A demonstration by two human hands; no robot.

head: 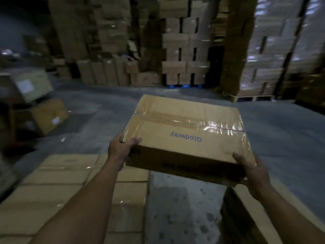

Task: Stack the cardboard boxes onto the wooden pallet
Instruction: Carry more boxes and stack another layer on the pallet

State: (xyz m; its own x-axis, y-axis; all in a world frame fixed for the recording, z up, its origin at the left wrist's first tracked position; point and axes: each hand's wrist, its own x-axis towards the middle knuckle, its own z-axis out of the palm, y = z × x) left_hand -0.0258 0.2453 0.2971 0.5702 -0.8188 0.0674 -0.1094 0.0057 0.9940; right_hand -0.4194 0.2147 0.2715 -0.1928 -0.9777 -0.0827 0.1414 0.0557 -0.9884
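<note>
Brown cardboard, taped along its seam and printed "Glodway", makes up the one box being carried. It is held clear of the concrete floor, between a low layer of boxes at lower left and a darker stack at lower right. The left hand is curled over the near-left top corner and the right hand is wrapped round the near-right corner. The carrying step is judged to be in hand. A lowering onto the low layer, squared to its edges, seems called for next. No pallet can be made out beneath that layer. One carried box, two hands and at least four box tops in the layer are counted.
</note>
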